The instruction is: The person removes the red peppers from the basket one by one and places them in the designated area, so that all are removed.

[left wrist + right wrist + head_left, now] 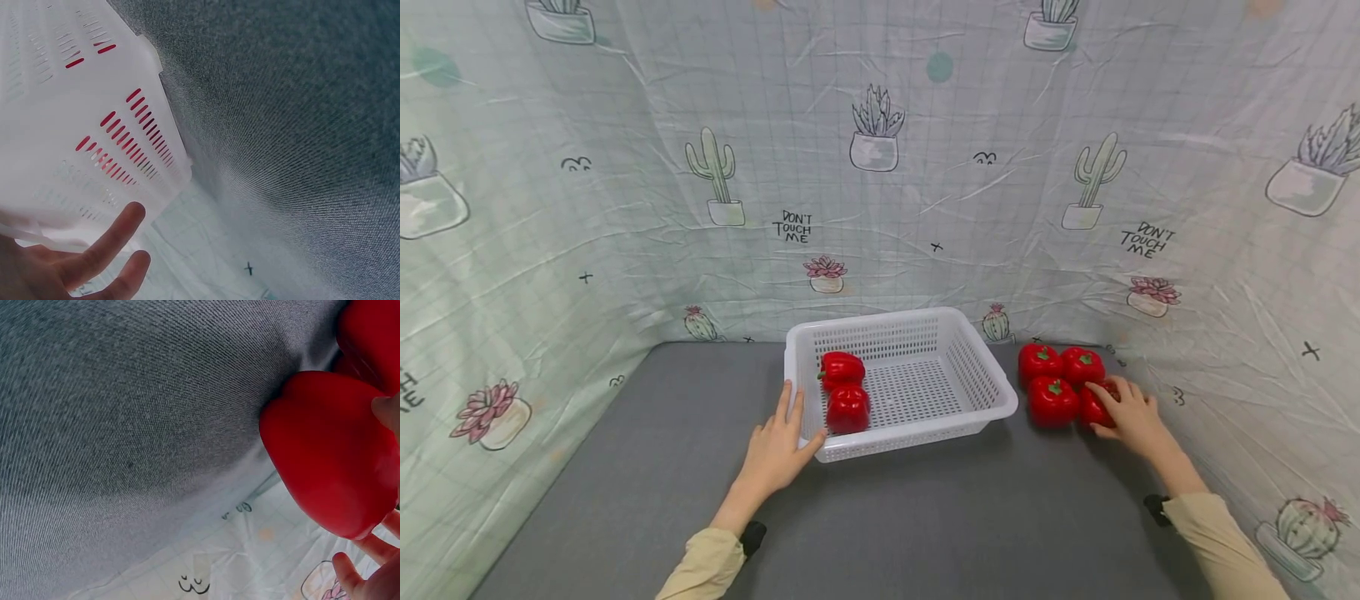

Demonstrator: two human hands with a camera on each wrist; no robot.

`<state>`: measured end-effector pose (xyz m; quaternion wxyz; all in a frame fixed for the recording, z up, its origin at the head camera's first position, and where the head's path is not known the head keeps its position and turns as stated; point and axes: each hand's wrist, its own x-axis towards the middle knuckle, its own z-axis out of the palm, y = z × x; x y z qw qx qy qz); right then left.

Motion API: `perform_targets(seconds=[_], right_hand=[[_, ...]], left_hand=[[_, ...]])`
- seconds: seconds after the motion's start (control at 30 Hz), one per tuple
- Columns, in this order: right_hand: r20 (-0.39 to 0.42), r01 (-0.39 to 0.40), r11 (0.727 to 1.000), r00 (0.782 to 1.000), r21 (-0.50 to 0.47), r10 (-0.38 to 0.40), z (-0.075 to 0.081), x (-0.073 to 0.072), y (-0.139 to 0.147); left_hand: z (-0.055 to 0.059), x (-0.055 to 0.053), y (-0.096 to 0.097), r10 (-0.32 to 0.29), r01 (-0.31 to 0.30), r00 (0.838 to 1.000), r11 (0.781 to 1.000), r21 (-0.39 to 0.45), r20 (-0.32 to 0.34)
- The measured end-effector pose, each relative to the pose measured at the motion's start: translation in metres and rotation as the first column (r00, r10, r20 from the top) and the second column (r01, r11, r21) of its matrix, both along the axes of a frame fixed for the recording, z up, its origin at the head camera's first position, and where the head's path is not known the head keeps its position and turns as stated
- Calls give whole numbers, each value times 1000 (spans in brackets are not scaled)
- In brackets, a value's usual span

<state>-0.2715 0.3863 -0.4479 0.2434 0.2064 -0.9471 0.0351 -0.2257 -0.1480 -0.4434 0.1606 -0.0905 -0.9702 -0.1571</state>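
Observation:
A white perforated plastic basket (910, 429) stands on the grey table with two red bell peppers inside, one on its side (842, 371) and one nearer the front (848, 409). My left hand (777, 448) rests on the basket's left rim, fingers spread; the left wrist view shows its fingers (100, 250) along the outer wall. At the right, my right hand (1138, 421) grips a red bell pepper (331, 450), thumb on one side and fingers on the other. Three more bell peppers sit beside it: front left (1053, 402), back left (1040, 364) and back right (1082, 366).
A cloth printed with cacti (880, 192) hangs behind and along both sides of the table (925, 517). The basket's right rim ends just left of the pepper group. The right-hand peppers lie near the table's back right corner.

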Motion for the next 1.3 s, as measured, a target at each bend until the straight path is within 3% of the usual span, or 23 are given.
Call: perform_targets(seconds=[0.17, 0.4, 0.93, 1.3], right_hand=[[45, 27, 999, 999, -19, -26, -2, -2, 1], [84, 90, 996, 992, 31, -92, 1, -3, 4], [8, 25, 999, 1000, -31, -25, -5, -7, 5], [14, 39, 999, 999, 9, -40, -4, -7, 9]], left_hand=[[-1, 0, 0, 1, -1, 1000, 1000, 3, 11], [0, -1, 0, -6, 6, 1000, 1000, 8, 9], [0, -1, 1, 3, -3, 1000, 1000, 3, 24], [1, -1, 1, 3, -3, 1000, 1000, -2, 24]])
